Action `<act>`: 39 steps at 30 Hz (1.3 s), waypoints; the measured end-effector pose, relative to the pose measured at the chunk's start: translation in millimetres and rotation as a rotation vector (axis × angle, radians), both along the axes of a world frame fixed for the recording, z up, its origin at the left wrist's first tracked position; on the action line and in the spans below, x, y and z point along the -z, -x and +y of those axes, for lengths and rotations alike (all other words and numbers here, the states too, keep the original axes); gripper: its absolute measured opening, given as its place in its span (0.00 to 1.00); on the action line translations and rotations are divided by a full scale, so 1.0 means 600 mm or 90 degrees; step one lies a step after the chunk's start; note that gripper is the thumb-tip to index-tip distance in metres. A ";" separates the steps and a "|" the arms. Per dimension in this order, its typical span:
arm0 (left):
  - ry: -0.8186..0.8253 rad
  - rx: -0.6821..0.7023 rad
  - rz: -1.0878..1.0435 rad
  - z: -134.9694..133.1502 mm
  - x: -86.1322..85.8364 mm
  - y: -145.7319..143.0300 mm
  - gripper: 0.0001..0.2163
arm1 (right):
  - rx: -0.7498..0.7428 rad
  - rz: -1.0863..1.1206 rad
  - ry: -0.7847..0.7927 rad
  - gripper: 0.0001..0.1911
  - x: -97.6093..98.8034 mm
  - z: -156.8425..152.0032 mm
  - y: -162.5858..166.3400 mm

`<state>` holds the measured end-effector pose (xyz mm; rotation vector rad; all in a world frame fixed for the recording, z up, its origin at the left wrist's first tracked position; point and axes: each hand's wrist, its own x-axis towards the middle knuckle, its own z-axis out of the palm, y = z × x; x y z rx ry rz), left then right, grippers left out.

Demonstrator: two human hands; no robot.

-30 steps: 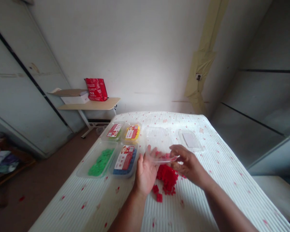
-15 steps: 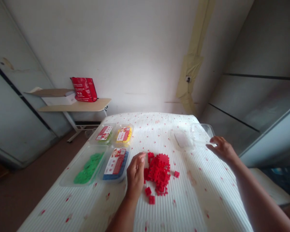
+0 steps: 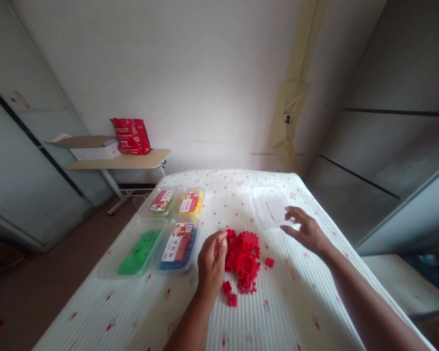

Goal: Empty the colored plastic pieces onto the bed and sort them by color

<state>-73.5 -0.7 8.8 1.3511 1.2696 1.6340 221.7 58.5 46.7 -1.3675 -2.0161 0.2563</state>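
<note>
A loose pile of red plastic building blocks [image 3: 244, 258] lies mid-table, with several small pieces apart from it. Along the pile's left side my left hand [image 3: 211, 258] is curved and open, its fingertips close to or touching the blocks. Farther right, my right hand [image 3: 303, 229] has its thumb and fingers at the near right edge of a clear plastic box [image 3: 269, 207], apparently pinching its rim. Beneath or inside that box a pale rectangle, like a label, shows through; the lid's outline is hard to make out.
Left on the table stand an uncovered box [image 3: 106, 268] of green blocks [image 3: 141, 252] and labelled boxes of blue [image 3: 178, 247], yellow [image 3: 190, 201] and light green [image 3: 161, 201] blocks. A side table [image 3: 131, 161] behind carries a red bag [image 3: 130, 136] and a white carton [image 3: 97, 150].
My right hand has moved left with the clear box, which now overlaps the flat clear piece with the pale label. My left hand stays beside the red pile. The view has shifted slightly.
</note>
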 end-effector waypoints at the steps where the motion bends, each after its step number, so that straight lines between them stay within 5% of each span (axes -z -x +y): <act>1: 0.001 -0.001 0.003 0.000 0.001 0.000 0.11 | -0.013 -0.007 -0.008 0.16 0.002 0.007 0.018; 14: 0.038 0.007 -0.069 0.011 0.012 0.009 0.08 | -0.009 -0.066 -0.009 0.08 0.063 0.075 0.110; 21: 0.023 -0.001 -0.003 0.013 0.020 0.010 0.09 | 0.083 -0.227 -0.005 0.35 0.062 0.052 0.094; 26: 0.036 0.000 -0.054 0.012 0.014 0.007 0.08 | 0.226 -0.352 0.070 0.23 0.058 0.036 0.072; 32: 0.033 -0.009 -0.046 0.008 0.010 0.008 0.08 | 0.240 -0.426 0.078 0.12 0.062 0.032 0.070; 39: 0.011 0.000 0.000 0.004 0.013 0.005 0.09 | 0.280 -0.417 -0.057 0.12 0.053 0.012 0.042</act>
